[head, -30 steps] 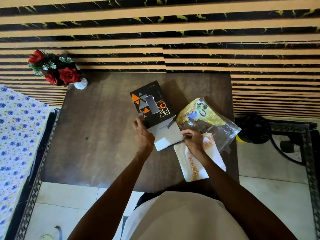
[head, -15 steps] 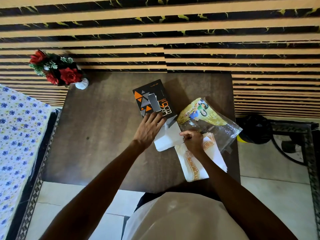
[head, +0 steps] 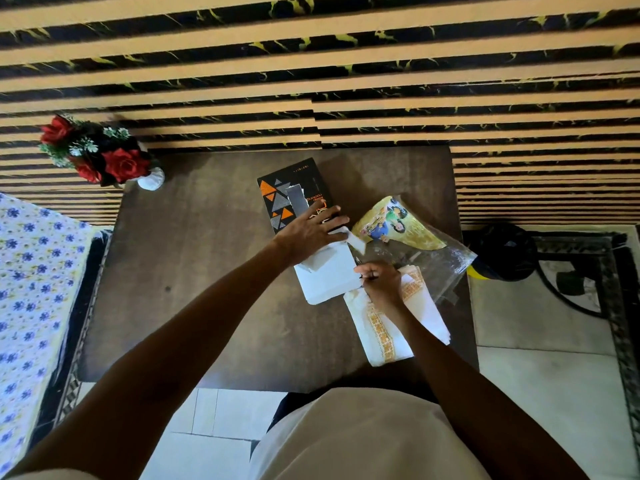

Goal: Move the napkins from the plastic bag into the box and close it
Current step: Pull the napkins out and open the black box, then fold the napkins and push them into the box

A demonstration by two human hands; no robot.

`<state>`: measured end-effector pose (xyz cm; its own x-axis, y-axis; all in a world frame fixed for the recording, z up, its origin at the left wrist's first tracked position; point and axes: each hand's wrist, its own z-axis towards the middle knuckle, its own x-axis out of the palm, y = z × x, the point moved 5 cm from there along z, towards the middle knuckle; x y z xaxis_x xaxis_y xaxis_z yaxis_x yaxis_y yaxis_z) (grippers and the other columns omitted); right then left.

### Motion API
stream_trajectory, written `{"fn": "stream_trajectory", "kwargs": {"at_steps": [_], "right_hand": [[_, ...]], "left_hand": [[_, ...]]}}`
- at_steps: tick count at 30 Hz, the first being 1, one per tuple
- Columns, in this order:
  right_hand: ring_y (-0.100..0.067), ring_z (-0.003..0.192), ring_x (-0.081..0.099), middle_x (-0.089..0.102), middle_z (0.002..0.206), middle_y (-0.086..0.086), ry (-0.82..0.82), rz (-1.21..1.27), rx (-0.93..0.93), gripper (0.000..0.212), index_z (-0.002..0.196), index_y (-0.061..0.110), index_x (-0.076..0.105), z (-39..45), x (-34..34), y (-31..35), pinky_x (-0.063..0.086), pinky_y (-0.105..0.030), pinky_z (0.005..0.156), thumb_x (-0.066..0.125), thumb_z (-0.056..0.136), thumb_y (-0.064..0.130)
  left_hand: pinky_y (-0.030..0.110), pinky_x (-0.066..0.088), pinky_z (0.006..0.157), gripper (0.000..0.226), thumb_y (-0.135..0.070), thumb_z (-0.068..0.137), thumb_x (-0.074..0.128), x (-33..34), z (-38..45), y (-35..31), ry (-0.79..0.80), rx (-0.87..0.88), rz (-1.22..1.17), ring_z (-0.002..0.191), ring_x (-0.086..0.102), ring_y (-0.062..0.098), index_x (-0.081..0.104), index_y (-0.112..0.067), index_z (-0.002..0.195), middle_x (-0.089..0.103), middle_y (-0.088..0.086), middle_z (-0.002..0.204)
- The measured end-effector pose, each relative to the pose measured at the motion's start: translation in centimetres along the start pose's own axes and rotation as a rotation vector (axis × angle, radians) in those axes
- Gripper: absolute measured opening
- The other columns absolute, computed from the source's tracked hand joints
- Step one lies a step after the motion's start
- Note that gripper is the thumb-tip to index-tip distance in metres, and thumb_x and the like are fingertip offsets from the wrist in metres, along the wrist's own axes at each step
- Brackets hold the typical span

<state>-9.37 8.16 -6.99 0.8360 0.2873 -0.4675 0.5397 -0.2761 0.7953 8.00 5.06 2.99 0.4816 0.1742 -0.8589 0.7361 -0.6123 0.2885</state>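
A black box [head: 277, 192] with orange and grey triangles lies on the brown table [head: 207, 271], its white flap [head: 329, 282] folded out toward me. My left hand [head: 308, 233] rests flat on the box's near end, fingers spread. My right hand [head: 381, 282] has curled fingers pinching the flap's right edge, and it lies on the napkins. The napkins [head: 384, 337] are a white folded stack with an orange embroidered border, to the right of the flap. A clear plastic bag [head: 436, 261] with a yellow printed card [head: 401, 226] lies behind them, at the table's right edge.
A white vase of red flowers [head: 93, 154] stands at the table's far left corner. A bed with a blue-flowered sheet [head: 31, 271] borders the left side. A black object [head: 502, 251] sits on the floor to the right. A striped wall runs behind the table.
My left hand has moved from the flap's left edge up onto the black box and spread flat. My right hand has stayed at the flap's right edge.
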Motion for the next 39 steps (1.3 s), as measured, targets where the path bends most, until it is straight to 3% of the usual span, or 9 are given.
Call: {"fn": "stream_trajectory", "kwargs": {"at_steps": [6, 14, 19, 22, 24, 27, 31, 34, 39], "right_hand": [[-0.004, 0.073, 0.065, 0.074, 0.091, -0.003, 0.014, -0.012, 0.005, 0.033, 0.095, 0.008, 0.076, -0.1, -0.1, 0.2, 0.046, 0.001, 0.057, 0.059, 0.08, -0.016], [-0.009, 0.076, 0.064, 0.076, 0.094, -0.007, -0.019, -0.039, -0.065, 0.027, 0.093, 0.003, 0.076, -0.3, -0.5, 0.9, 0.043, 0.005, 0.063, 0.062, 0.08, -0.015], [-0.008, 0.084, 0.064, 0.073, 0.095, 0.001, 0.042, -0.04, -0.031, 0.026, 0.099, 0.007, 0.075, -0.2, -0.3, 0.6, 0.047, -0.001, 0.074, 0.064, 0.081, -0.009], [-0.005, 0.081, 0.065, 0.072, 0.094, 0.002, 0.052, 0.028, 0.027, 0.023, 0.099, 0.008, 0.073, -0.1, -0.3, 0.1, 0.05, -0.008, 0.074, 0.066, 0.082, -0.006], [-0.002, 0.074, 0.064, 0.071, 0.089, 0.0, 0.06, 0.139, 0.037, 0.025, 0.095, 0.007, 0.072, 0.0, -0.5, -0.1, 0.051, -0.014, 0.071, 0.065, 0.081, -0.012], [-0.007, 0.076, 0.065, 0.069, 0.088, -0.001, 0.093, 0.221, 0.044, 0.03, 0.101, 0.005, 0.071, 0.1, -0.6, -0.4, 0.055, -0.013, 0.07, 0.063, 0.08, -0.016], [-0.019, 0.089, 0.066, 0.067, 0.092, -0.008, 0.172, 0.461, 0.151, 0.028, 0.105, 0.003, 0.066, -0.1, -1.3, 0.5, 0.06, -0.022, 0.077, 0.056, 0.087, -0.015], [-0.017, 0.082, 0.067, 0.067, 0.087, -0.007, 0.124, 0.509, 0.14, 0.025, 0.104, 0.002, 0.065, -0.4, -3.7, 1.3, 0.06, -0.023, 0.074, 0.056, 0.087, -0.015], [-0.011, 0.077, 0.064, 0.07, 0.09, -0.003, -0.06, 0.031, -0.097, 0.02, 0.098, 0.004, 0.07, -3.0, -8.7, 0.3, 0.051, -0.009, 0.07, 0.063, 0.083, -0.006]], "left_hand": [[0.049, 0.023, 0.116, 0.092, -0.027, 0.081, 0.072, 0.3, 0.7, -0.5, 0.037, -0.038, -0.085, 0.144, 0.019, 0.034, 0.014, -0.025, 0.152, 0.022, 0.008, 0.157], [0.061, 0.013, 0.115, 0.105, -0.014, 0.066, 0.081, 2.1, -0.9, -1.2, -0.069, -0.236, -0.418, 0.147, 0.005, 0.038, 0.02, -0.037, 0.148, 0.005, 0.009, 0.161], [0.053, 0.033, 0.113, 0.074, 0.008, 0.068, 0.064, 2.0, -5.0, -3.0, -0.339, -0.602, -0.648, 0.136, 0.032, 0.034, 0.045, -0.02, 0.134, 0.035, 0.015, 0.147], [0.041, 0.05, 0.087, 0.032, -0.004, 0.083, 0.056, 0.9, -6.9, -6.4, -0.553, -0.685, -0.863, 0.109, 0.049, 0.023, 0.055, -0.017, 0.112, 0.05, 0.01, 0.123], [0.038, 0.051, 0.086, 0.02, -0.021, 0.092, 0.049, -0.1, -6.5, -10.4, -0.484, -0.486, -1.103, 0.104, 0.055, 0.022, 0.058, -0.018, 0.11, 0.057, 0.007, 0.118], [0.037, 0.04, 0.103, 0.043, -0.045, 0.091, 0.041, 0.1, -5.2, -16.5, -0.272, -0.282, -1.096, 0.118, 0.052, 0.022, 0.057, -0.021, 0.122, 0.059, 0.003, 0.128], [0.037, 0.033, 0.108, 0.053, -0.055, 0.088, 0.04, 2.7, -4.7, -18.5, -0.209, -0.429, -1.158, 0.125, 0.046, 0.022, 0.054, -0.02, 0.125, 0.052, 0.0, 0.133], [0.039, 0.034, 0.108, 0.054, -0.052, 0.083, 0.053, 3.6, -4.1, -18.4, -0.175, -0.502, -1.184, 0.126, 0.04, 0.022, 0.051, -0.022, 0.128, 0.045, 0.0, 0.137], [0.045, 0.044, 0.1, 0.064, -0.034, 0.077, 0.069, 3.6, -3.1, -18.4, -0.206, -0.649, -1.284, 0.119, 0.043, 0.034, 0.047, -0.009, 0.132, 0.043, 0.015, 0.134]]}}
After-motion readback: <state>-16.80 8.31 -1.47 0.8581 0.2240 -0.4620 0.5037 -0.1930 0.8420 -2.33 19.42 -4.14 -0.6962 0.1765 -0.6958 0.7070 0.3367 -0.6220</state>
